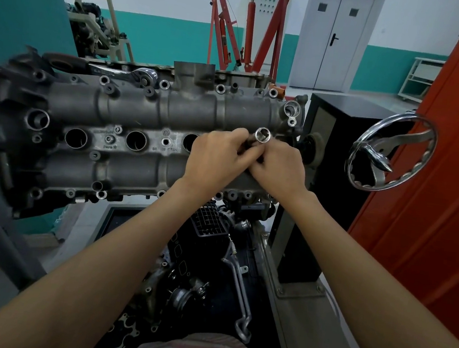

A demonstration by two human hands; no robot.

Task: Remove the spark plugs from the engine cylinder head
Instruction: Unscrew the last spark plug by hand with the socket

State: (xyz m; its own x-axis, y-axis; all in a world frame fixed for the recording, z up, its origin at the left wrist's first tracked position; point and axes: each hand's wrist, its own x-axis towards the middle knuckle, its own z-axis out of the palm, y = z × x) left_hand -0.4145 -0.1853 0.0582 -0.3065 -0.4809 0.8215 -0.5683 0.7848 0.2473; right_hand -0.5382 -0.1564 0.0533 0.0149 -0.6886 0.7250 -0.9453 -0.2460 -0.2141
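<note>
Head view of an engine cylinder head (149,114) mounted on a stand, its top face toward the camera. Both hands meet over the right end of the central row of spark plug wells. The left hand (214,156) and the right hand (277,167) together grip a chrome socket (263,135), whose open hexagonal end points up toward the camera; the fingers (239,135) of both hands are curled closed around its shaft. 3 open wells (136,140) are visible left of the hands; whether any spark plug sits in them cannot be told. A ratchet wrench (125,73) lies on the far edge of the head. A chrome handwheel (389,153) stands at right, beside an orange cabinet (434,181).
</note>
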